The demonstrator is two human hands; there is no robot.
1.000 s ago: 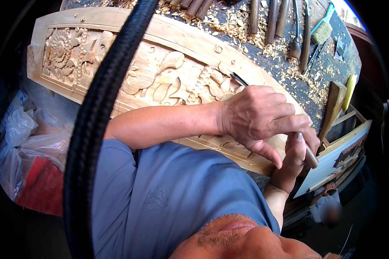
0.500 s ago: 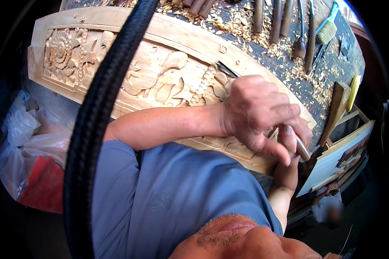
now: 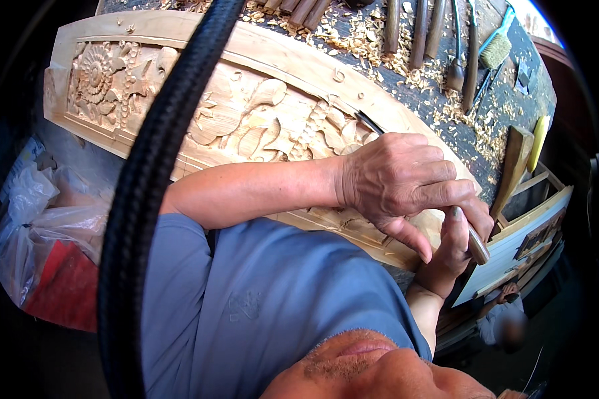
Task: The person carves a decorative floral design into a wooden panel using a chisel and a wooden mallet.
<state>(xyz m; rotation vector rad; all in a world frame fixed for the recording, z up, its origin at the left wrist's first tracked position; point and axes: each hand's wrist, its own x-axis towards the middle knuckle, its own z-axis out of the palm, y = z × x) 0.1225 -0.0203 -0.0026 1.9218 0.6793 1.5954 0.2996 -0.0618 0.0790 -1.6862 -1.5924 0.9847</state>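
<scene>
While left hand (image 3: pixel 406 183) clamps chisel (image 3: pixel 369 123) from above, right hand (image 3: pixel 456 249) pinches its handle end below; tool's long axis slants up-left, tip on carved panel (image 3: pixel 246 120) just beyond left knuckles

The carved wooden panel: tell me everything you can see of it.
The carved wooden panel is long, pale, unfinished wood with a plain raised frame. Its relief shows a round flower at the left end, then leaves and scrolls toward the middle. It lies flat on a dark workbench strewn with wood shavings. The left hand and forearm rest across its near right part, where a chisel meets the carving. A black strap hides a strip of it.
</scene>
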